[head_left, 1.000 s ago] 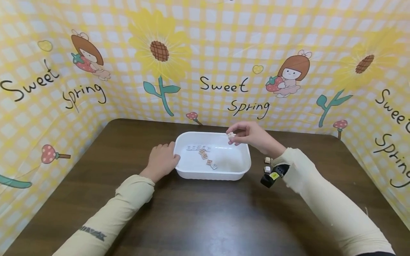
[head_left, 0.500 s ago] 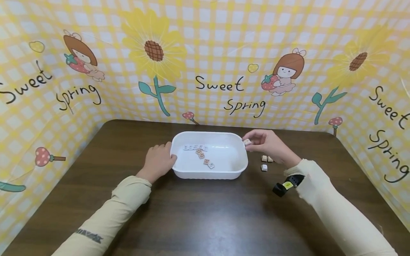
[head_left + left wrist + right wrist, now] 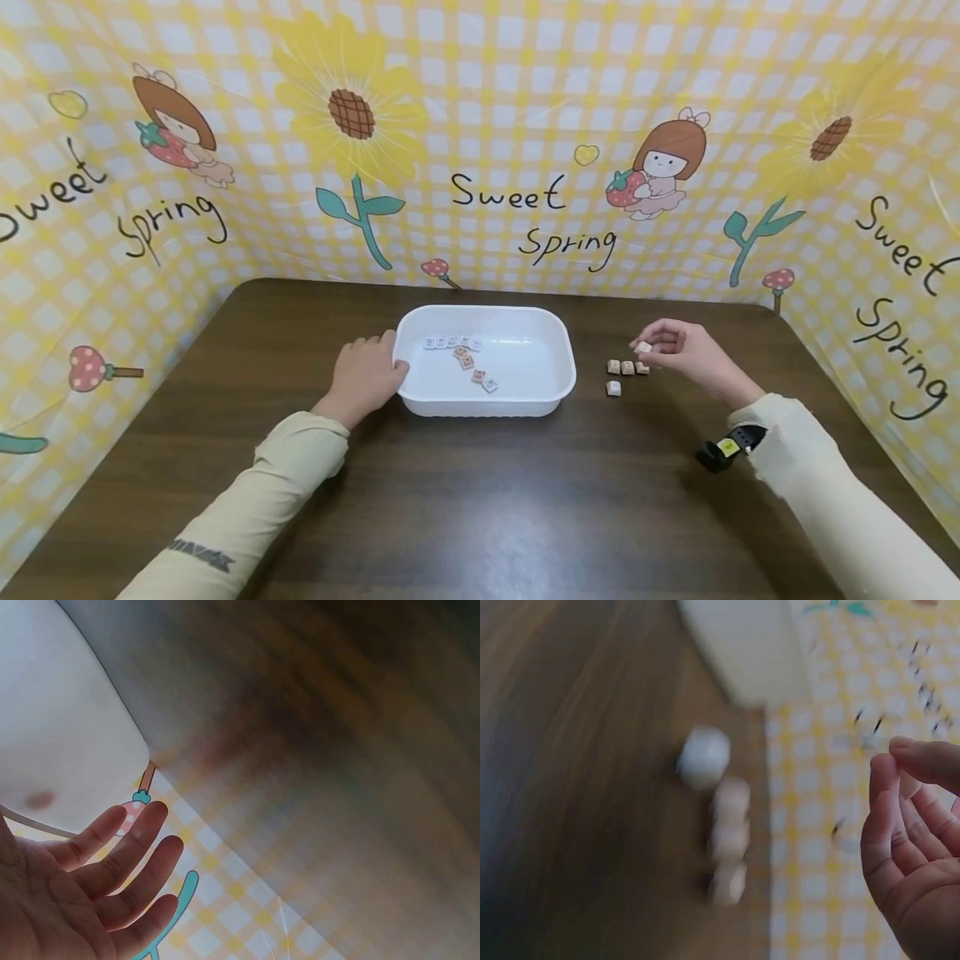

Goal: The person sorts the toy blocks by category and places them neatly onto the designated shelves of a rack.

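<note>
A white plastic tray [image 3: 480, 408] stands on the table, with several white and orange-brown keycaps on its floor. My left hand [image 3: 363, 379] holds the tray's left rim, thumb over the edge; in the left wrist view its other fingers [image 3: 154, 874] spread outside the wall. Right of the tray, my right hand [image 3: 686, 354] pinches a pale keycap [image 3: 643, 348] between thumb and fingertips. Just under it, three beige keycaps [image 3: 627, 367] form a row, with one white keycap [image 3: 613, 388] in front. The right wrist view shows these keycaps blurred, and the fingers mostly cover the pinched one.
The dark wooden table [image 3: 480, 517] ends at the back against a yellow checked cloth [image 3: 510, 125] printed with sunflowers and figures. The cloth also closes off both sides. A black strap with a device [image 3: 731, 448] sits on the right wrist.
My right hand has moved right, from the tray's far right rim to above the row of keycaps, still pinching a keycap. The left hand stays on the tray; the view has shifted slightly.
</note>
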### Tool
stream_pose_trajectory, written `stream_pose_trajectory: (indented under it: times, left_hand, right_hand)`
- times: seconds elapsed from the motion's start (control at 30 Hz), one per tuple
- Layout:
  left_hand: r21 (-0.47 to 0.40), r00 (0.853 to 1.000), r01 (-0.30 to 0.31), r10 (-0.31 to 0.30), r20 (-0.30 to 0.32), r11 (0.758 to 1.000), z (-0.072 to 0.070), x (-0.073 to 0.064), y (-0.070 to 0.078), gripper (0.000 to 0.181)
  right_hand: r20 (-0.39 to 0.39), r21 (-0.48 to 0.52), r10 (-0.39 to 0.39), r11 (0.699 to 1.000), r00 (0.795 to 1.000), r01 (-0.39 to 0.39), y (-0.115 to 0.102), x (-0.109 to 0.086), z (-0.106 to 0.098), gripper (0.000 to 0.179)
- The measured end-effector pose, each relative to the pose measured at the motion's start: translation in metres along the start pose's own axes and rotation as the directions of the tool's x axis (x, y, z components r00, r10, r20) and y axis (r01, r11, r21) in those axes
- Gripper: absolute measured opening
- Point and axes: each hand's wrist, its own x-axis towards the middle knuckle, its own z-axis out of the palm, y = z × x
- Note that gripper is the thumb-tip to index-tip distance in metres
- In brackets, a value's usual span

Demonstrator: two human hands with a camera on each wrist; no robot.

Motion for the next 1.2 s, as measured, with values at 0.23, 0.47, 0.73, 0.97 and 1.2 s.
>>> stream_pose_trajectory:
  times: [0.23, 0.47, 0.73, 0.97, 1.2]
  left_hand:
    - [-0.002, 1.0, 0.004, -0.004, 0.005, 1.0, 0.001, 0.001, 0.0, 0.041]
    - [-0.009, 1.0, 0.007, -0.007, 0.013, 1.0, 0.001, 0.001, 0.0, 0.041]
    - [-0.007, 1.0, 0.008, -0.008, 0.01, 1.0, 0.0, 0.0, 0.002, 0.041]
    - [-0.009, 1.0, 0.016, -0.016, 0.018, 1.0, -0.002, -0.001, 0.002, 0.042]
    - [-0.021, 0.999, 0.031, -0.03, 0.04, 0.999, -0.001, 0.0, 0.001, 0.044]
  right_hand:
    - [-0.054, -0.186, 0.012, 0.982, 0.998, -0.022, 0.043, -0.006, -0.023, 0.03]
    - [-0.084, -0.335, 0.004, 0.942, 0.996, -0.032, 0.069, 0.0, -0.03, 0.025]
    - [-0.063, -0.376, -0.006, 0.927, 0.998, -0.018, 0.074, 0.008, -0.028, 0.017]
    - [-0.029, -0.355, 0.032, 0.934, 0.999, -0.04, 0.074, 0.011, -0.027, 0.018]
    - [-0.015, -0.378, 0.029, 0.925, 0.999, -0.032, 0.075, 0.011, -0.024, 0.017]
